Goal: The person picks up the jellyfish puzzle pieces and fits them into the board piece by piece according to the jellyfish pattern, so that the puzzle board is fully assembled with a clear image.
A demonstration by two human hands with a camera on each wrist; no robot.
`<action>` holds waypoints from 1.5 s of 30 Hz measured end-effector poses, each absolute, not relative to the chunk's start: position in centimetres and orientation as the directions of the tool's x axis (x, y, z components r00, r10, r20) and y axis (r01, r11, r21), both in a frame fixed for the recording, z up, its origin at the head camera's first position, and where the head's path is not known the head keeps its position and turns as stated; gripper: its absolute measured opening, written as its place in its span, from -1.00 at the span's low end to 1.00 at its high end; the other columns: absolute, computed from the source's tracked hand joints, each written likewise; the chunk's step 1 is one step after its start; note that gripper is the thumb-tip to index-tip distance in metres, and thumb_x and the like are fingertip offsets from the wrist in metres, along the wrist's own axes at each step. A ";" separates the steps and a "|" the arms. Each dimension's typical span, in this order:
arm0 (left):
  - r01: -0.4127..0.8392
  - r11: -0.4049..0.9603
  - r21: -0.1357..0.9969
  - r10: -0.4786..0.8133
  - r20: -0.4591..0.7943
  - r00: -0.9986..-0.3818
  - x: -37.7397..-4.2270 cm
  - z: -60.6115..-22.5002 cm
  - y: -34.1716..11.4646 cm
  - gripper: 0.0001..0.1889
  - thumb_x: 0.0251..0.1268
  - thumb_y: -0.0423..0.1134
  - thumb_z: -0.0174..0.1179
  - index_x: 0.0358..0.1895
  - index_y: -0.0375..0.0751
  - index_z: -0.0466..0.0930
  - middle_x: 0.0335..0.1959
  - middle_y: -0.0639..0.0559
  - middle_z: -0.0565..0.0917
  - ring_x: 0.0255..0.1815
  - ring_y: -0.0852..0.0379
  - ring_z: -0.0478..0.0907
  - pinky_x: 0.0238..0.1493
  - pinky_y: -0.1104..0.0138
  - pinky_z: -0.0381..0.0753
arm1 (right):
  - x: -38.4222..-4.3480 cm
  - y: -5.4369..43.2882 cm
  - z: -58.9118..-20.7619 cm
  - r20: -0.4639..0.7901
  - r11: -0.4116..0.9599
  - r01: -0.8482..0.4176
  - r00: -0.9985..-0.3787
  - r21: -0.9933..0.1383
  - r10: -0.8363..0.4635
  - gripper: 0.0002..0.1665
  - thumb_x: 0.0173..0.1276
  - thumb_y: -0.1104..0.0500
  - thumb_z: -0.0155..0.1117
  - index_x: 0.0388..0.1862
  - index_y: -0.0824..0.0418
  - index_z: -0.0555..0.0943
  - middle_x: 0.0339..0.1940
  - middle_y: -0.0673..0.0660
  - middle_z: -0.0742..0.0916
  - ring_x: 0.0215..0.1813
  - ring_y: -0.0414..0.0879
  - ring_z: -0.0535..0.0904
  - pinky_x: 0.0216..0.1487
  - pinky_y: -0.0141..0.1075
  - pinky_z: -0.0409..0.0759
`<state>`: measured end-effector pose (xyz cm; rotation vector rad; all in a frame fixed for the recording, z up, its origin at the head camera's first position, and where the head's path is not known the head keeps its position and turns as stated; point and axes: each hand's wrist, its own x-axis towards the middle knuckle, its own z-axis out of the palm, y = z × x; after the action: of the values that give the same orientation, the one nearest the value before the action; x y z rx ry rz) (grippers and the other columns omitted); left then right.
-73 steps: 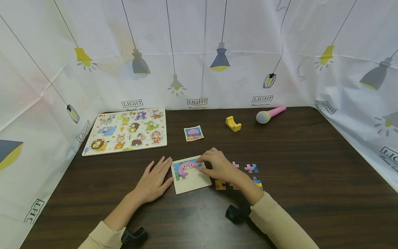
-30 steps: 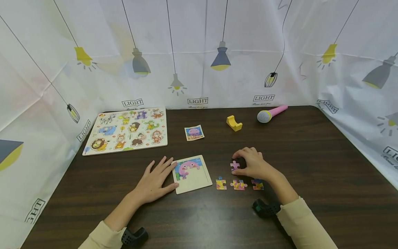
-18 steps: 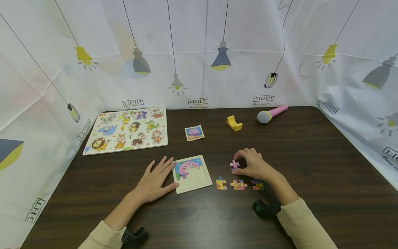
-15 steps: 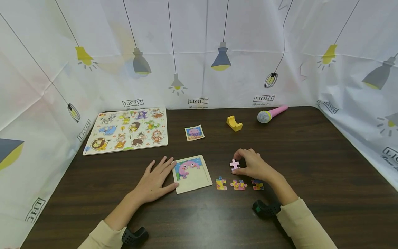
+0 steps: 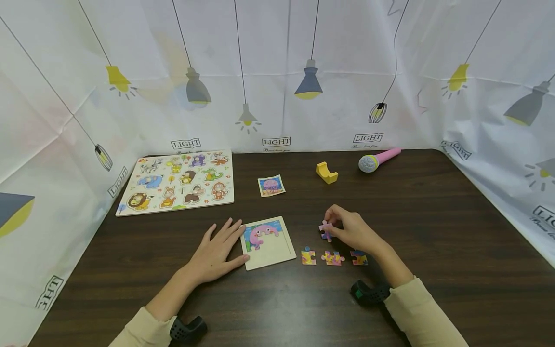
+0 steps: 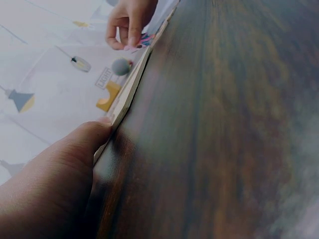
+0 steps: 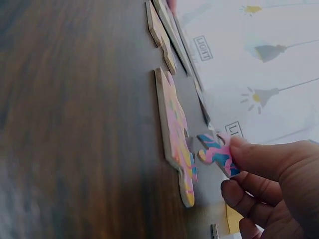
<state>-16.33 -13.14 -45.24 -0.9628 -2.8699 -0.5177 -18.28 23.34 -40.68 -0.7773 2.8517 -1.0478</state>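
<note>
My right hand (image 5: 350, 229) pinches a pink and blue jigsaw piece (image 7: 219, 153) between thumb and fingers, just behind a row of loose pieces. In the head view the held jigsaw piece (image 5: 324, 226) is tilted on edge. To its left lies a square wooden puzzle board (image 5: 270, 255). Its upper left part is filled with a pink animal picture, while the lower right shows bare wood. My left hand (image 5: 213, 255) lies flat with spread fingers, fingertips and thumb at the board's left edge. In the left wrist view its thumb (image 6: 89, 137) touches the board's edge.
In the front row lie a yellow piece (image 5: 308, 256), a pink-yellow piece (image 5: 333, 258) and a blue-yellow piece (image 5: 359, 257). Behind are a picture card (image 5: 270, 185), a yellow arched block (image 5: 326, 173), a pink toy microphone (image 5: 386, 155) and a large animal puzzle (image 5: 173, 183).
My right hand has left the puzzle board, moved right and picked up a jigsaw piece. In the last half second it has turned that piece in its fingers. The left hand stays at the board.
</note>
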 end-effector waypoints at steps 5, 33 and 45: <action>0.586 0.754 0.298 0.567 0.157 -0.809 -16.4 -45.2 -13.1 -0.15 0.21 0.38 -0.19 0.44 -0.09 0.01 0.44 0.00 0.05 0.45 0.05 -0.16 0.32 -0.08 -0.23 | -18.4 22.8 -40.6 0.213 0.644 -0.472 -0.872 -0.602 -0.440 -0.80 0.25 0.30 0.23 -0.19 0.21 0.43 -0.39 -0.02 0.67 -0.40 -0.19 0.53 -0.39 -0.35 0.48; 0.588 0.746 0.312 0.570 0.156 -0.806 -16.5 -45.2 -13.2 -0.15 0.22 0.38 -0.18 0.45 -0.11 -0.01 0.44 -0.01 0.03 0.45 0.03 -0.15 0.31 -0.09 -0.23 | -19.5 15.9 -40.4 0.183 0.542 -0.549 -0.789 -0.636 -0.586 -0.77 0.31 0.25 0.18 -0.05 0.18 0.53 -0.36 -0.08 0.67 -0.32 -0.24 0.54 -0.23 -0.29 0.53; 0.578 0.753 0.315 0.565 0.143 -0.813 -16.5 -45.3 -13.3 -0.14 0.21 0.39 -0.21 0.45 -0.08 -0.03 0.45 0.01 0.02 0.45 0.07 -0.18 0.32 -0.08 -0.24 | -19.8 13.4 -41.4 0.177 0.513 -0.575 -0.757 -0.638 -0.629 -0.78 0.30 0.22 0.20 -0.06 0.15 0.54 -0.36 -0.04 0.68 -0.33 -0.23 0.53 -0.31 -0.36 0.51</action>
<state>-16.49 -13.28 -45.32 -0.9474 -2.9044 -0.5421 -19.79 13.36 -41.41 -1.0620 2.6645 -1.0792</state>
